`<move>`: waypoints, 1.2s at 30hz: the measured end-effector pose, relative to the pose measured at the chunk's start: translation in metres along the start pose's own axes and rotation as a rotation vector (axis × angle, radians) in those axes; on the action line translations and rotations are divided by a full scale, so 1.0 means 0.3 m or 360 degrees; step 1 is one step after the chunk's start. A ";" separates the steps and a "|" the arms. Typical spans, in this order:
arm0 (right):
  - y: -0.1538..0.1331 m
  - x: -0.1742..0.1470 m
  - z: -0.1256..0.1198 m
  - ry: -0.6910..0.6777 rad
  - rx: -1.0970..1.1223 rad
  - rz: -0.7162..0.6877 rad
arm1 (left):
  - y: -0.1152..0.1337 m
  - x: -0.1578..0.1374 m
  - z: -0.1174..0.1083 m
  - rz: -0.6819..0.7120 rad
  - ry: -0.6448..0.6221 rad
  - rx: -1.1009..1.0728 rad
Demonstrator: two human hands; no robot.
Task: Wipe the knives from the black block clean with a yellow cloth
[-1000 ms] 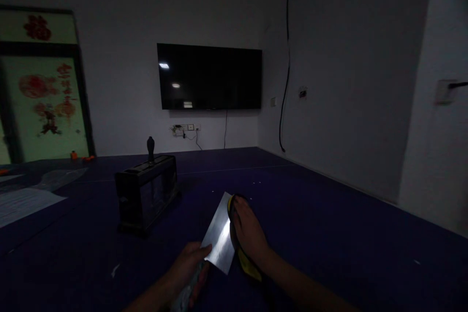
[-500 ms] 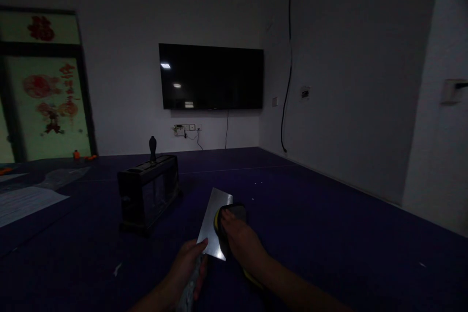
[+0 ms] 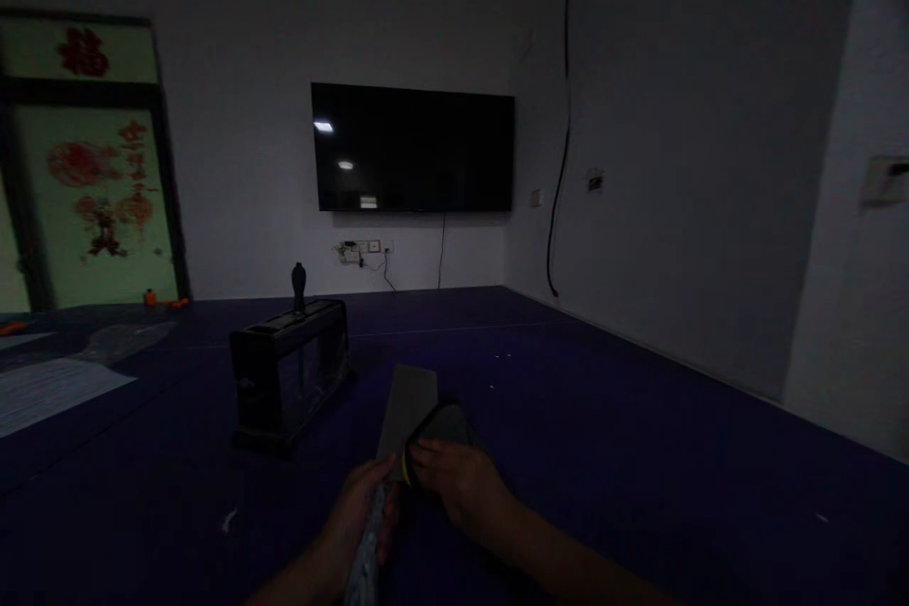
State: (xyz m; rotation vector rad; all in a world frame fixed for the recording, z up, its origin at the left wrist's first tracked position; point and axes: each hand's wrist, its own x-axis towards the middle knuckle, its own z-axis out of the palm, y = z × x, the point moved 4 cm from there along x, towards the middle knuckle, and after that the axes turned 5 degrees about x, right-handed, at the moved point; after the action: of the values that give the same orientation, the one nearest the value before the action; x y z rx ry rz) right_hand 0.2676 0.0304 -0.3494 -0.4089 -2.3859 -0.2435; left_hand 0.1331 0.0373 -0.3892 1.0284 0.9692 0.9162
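Note:
Low in the head view, my left hand (image 3: 355, 516) is closed around the mottled grey handle of a broad-bladed cleaver (image 3: 410, 398). Its blade points away from me, with my left thumb lying by its base. My right hand (image 3: 461, 488) is closed on a dark cloth (image 3: 449, 423) with a yellow edge, pressed against the right part of the blade. The cloth and fingers hide part of the blade. To the left stands a black box-shaped holder (image 3: 291, 369) with clear-looking sides and a dark handle (image 3: 299, 284) sticking up from its top.
The dark purple surface (image 3: 603, 454) has small white scraps on it. Paper sheets (image 3: 57, 388), clear plastic (image 3: 128, 341) and orange items (image 3: 151, 297) lie at left. Beyond are a wall-mounted television (image 3: 416, 151), a hanging black cable (image 3: 564, 133) and a decorated door (image 3: 99, 199).
My right hand and the cloth have slid down the blade towards the handle. The blade has turned a little, and its bright shine is gone. The black holder has stayed put.

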 end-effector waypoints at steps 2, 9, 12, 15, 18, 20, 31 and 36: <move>-0.006 0.001 -0.003 0.0061 0.0006 -0.0046 | 0.000 0.005 -0.008 0.0061 0.0063 0.0010; -0.015 0.006 -0.024 0.0116 0.0047 -0.0045 | 0.007 0.008 -0.003 0.0081 0.0082 -0.0005; -0.008 0.000 -0.017 0.0054 0.0029 -0.0012 | 0.011 -0.002 0.001 0.0012 0.0107 0.0034; 0.006 -0.010 0.002 -0.0003 0.0000 0.0048 | 0.011 -0.017 0.012 -0.0110 0.0101 -0.0021; 0.018 -0.014 0.014 -0.0049 -0.0011 0.0152 | 0.006 -0.024 0.023 -0.0192 0.0046 -0.0065; 0.016 -0.009 0.008 -0.0070 0.0016 0.0204 | 0.004 -0.022 0.024 -0.0202 0.0017 -0.0073; -0.027 0.015 -0.041 -0.0211 0.0119 0.0336 | 0.011 -0.032 0.028 -0.0328 -0.0045 -0.0329; -0.023 0.010 -0.019 -0.0164 0.0058 0.0236 | 0.006 -0.025 0.029 -0.0249 -0.0115 -0.0263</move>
State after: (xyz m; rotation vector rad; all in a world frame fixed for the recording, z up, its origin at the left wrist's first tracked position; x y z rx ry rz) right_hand 0.2665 0.0232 -0.3436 -0.5908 -2.4427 -0.1135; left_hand 0.1387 0.0285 -0.3841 0.8287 0.8852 0.8098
